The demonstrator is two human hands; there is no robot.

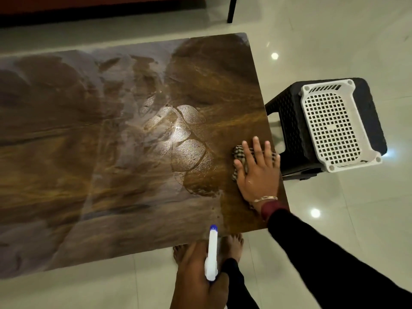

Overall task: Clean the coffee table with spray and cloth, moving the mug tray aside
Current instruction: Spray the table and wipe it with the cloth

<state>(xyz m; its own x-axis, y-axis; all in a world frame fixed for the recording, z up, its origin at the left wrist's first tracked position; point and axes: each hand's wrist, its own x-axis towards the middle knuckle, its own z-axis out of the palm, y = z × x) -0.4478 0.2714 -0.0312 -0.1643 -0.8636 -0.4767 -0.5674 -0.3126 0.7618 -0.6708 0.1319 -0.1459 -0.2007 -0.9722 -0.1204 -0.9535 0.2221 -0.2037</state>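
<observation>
Right hand [256,175], fingers spread, presses the soft cloth [238,153] on the wet, probably slippery desk [100,157]; left hand [199,286] grips the light spray [213,248].

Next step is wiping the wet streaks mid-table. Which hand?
Right. The right hand presses flat on the cloth, just beside the streaks. The left hand hangs back at the near edge, gripping the spray.

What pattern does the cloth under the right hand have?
Checked: beige with dark lines. The head view shows the cloth best.
</observation>
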